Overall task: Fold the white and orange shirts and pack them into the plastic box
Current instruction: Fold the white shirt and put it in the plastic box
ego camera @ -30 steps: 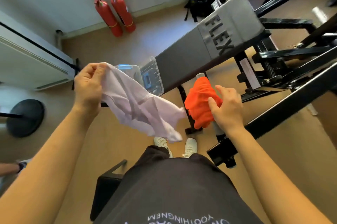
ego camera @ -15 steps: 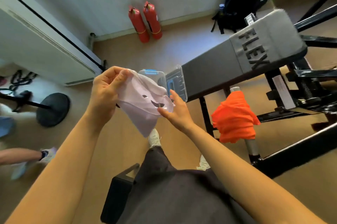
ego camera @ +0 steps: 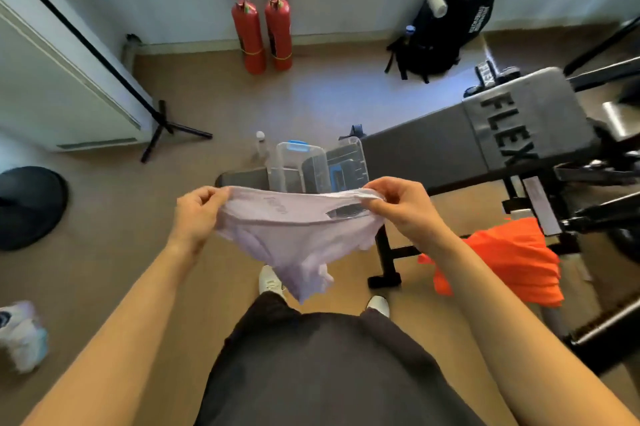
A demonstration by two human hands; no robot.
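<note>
The white shirt hangs stretched in the air between my two hands, its lower part dangling over my feet. My left hand pinches its left edge and my right hand pinches its right edge. Just beyond the shirt, the clear plastic box with a blue latch stands open on the low end of the grey bench, its lid tipped up to the right. The orange shirt hangs bunched over a bar of the bench frame, to the right of my right forearm.
The grey padded bench marked FLEX runs up to the right, with black metal frame bars around it. Two red fire extinguishers and a black backpack stand by the far wall. A black round base lies at left.
My right hand left the orange shirt, reached across and took the white shirt's other edge. Both hands have now pulled the white shirt out wide in front of the box.
</note>
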